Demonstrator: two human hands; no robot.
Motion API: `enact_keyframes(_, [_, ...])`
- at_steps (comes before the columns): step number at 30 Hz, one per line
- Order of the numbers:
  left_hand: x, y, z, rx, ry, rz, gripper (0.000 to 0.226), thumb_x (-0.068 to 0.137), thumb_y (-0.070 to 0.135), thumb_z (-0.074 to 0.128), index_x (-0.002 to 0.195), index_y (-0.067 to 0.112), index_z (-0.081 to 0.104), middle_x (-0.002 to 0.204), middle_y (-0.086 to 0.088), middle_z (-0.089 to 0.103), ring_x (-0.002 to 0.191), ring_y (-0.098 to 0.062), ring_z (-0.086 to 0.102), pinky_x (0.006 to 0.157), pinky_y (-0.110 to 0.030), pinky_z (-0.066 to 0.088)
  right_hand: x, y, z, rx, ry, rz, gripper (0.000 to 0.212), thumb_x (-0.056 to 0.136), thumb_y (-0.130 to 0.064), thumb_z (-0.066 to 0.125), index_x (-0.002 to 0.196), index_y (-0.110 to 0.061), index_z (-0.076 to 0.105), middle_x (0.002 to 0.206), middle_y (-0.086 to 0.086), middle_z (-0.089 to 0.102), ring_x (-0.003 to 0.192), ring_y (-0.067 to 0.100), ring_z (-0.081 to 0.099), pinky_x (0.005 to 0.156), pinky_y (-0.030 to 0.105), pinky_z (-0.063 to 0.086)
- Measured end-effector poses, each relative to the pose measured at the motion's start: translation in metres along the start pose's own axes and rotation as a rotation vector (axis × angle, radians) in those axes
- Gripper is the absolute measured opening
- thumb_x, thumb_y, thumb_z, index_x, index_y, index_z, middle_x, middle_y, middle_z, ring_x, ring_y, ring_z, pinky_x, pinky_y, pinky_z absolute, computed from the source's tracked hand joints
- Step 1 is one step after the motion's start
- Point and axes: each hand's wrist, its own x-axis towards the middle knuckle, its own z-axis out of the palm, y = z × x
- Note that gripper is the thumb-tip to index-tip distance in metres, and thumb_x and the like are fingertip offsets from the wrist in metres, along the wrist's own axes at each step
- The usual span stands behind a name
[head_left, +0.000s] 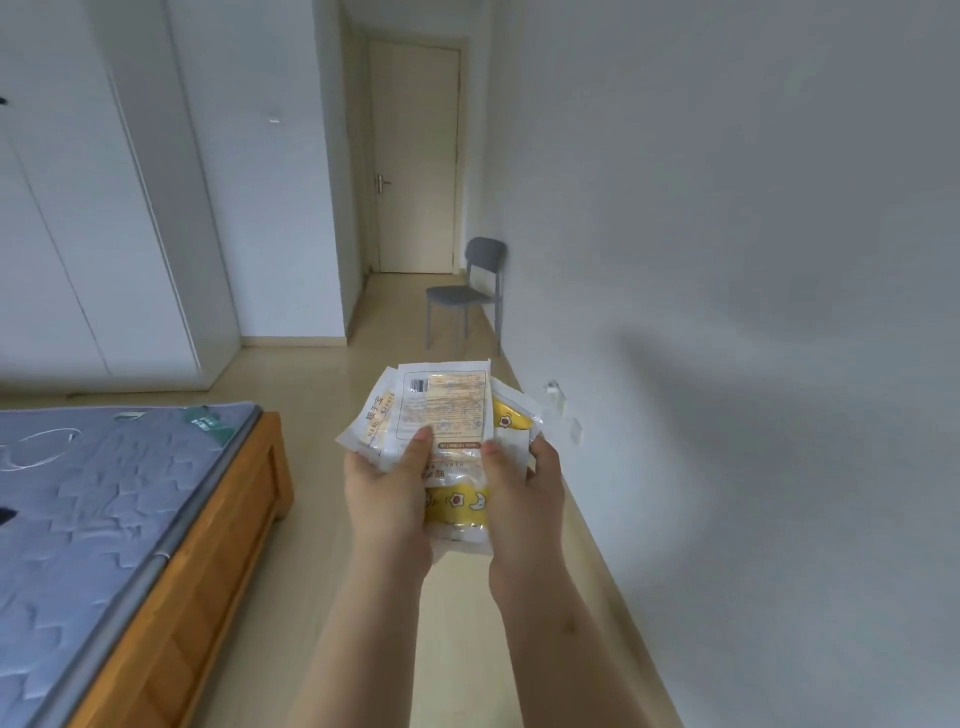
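The packets (442, 410) in the left hand (387, 496) and right hand (524, 493) are white with yellow bands showing eggs and moons. Left of the left hand, the mattress (104, 509) is grey-blue with wavy quilting and its frame (208, 587) is orange-brown wood. Beyond the hands, the chair (470, 293) is grey.

The pale wooden floor (322, 374) is carrying a wooden bed frame (218, 551) and a grey chair (460, 296) by the wall — a quilted blue-grey mattress (104, 519) is lying on the frame.

A grey chair (470, 291) stands far by the right wall, near a closed door (415, 156); a wooden-framed bed (171, 597) lies near left.
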Motion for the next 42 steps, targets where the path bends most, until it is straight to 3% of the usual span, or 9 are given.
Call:
enact_keyframes(4, [0.103,0.013,0.014,-0.01,0.053,-0.008,0.036,0.085,0.011,0.068,0.114,0.019,0.048,0.097,0.0,0.066,0.079,-0.02,0.068,0.054,-0.03,0.053,0.083,0.016,0.068,-0.005,-0.046,-0.003,0.019,0.091,-0.019,0.06,0.103,-0.032,0.055,0.093,-0.013,0.068,0.087,0.014,0.069,0.083,0.043,0.057])
enact_keyframes(10, [0.256,0.054,0.056,0.007,0.029,0.086,0.035,0.086,0.009,0.067,0.114,0.023,0.05,0.099,0.001,0.068,0.08,-0.018,0.069,0.06,-0.032,0.056,0.211,0.012,0.171,0.032,-0.082,0.014,0.028,0.091,-0.02,0.06,0.117,-0.026,0.053,0.099,-0.009,0.067,0.09,0.015,0.068,0.082,0.042,0.057])
enact_keyframes(16, [0.372,0.045,0.094,0.008,0.053,0.047,0.028,0.087,0.007,0.065,0.105,0.024,0.052,0.087,0.004,0.067,0.067,-0.012,0.067,0.045,-0.023,0.053,0.324,0.031,0.224,0.038,-0.05,0.062,0.032,0.09,-0.02,0.062,0.12,-0.023,0.052,0.095,-0.005,0.067,0.089,0.016,0.068,0.084,0.043,0.056])
enact_keyframes(21, [0.482,0.037,0.132,-0.007,0.095,0.098,0.033,0.086,0.007,0.066,0.113,0.021,0.053,0.095,0.0,0.068,0.074,-0.017,0.068,0.05,-0.027,0.055,0.432,0.041,0.27,0.061,-0.129,0.07,0.027,0.09,-0.018,0.061,0.115,-0.025,0.052,0.096,-0.006,0.066,0.089,0.017,0.067,0.082,0.042,0.057])
enact_keyframes(28, [0.638,0.042,0.192,-0.041,0.157,0.156,0.038,0.085,0.008,0.067,0.12,0.017,0.055,0.106,-0.007,0.07,0.089,-0.027,0.07,0.075,-0.045,0.057,0.59,0.042,0.345,0.094,-0.279,0.077,0.029,0.091,-0.014,0.06,0.117,-0.023,0.052,0.099,-0.002,0.068,0.089,0.016,0.068,0.08,0.038,0.057])
enact_keyframes(35, [0.775,0.051,0.174,-0.061,0.352,0.159,0.041,0.084,0.01,0.069,0.121,0.014,0.053,0.105,-0.009,0.069,0.086,-0.028,0.069,0.074,-0.046,0.057,0.689,0.091,0.449,0.032,-0.406,0.186,0.029,0.09,-0.016,0.061,0.117,-0.021,0.053,0.097,-0.001,0.069,0.085,0.017,0.069,0.08,0.043,0.058])
enact_keyframes(40, [0.888,0.078,0.156,-0.091,0.361,0.198,0.036,0.085,0.009,0.068,0.118,0.015,0.054,0.105,-0.01,0.069,0.088,-0.029,0.069,0.078,-0.05,0.056,0.752,0.118,0.546,0.019,-0.438,0.174,0.03,0.091,-0.016,0.06,0.119,-0.02,0.052,0.096,-0.002,0.068,0.084,0.015,0.068,0.076,0.037,0.058])
enact_keyframes(42, [0.937,0.099,0.148,-0.091,0.362,0.214,0.034,0.085,0.009,0.068,0.115,0.017,0.054,0.106,-0.009,0.068,0.09,-0.03,0.068,0.08,-0.052,0.055,0.777,0.123,0.593,0.026,-0.46,0.173,0.029,0.092,-0.015,0.059,0.119,-0.019,0.051,0.094,-0.003,0.067,0.078,0.011,0.067,0.066,0.029,0.058])
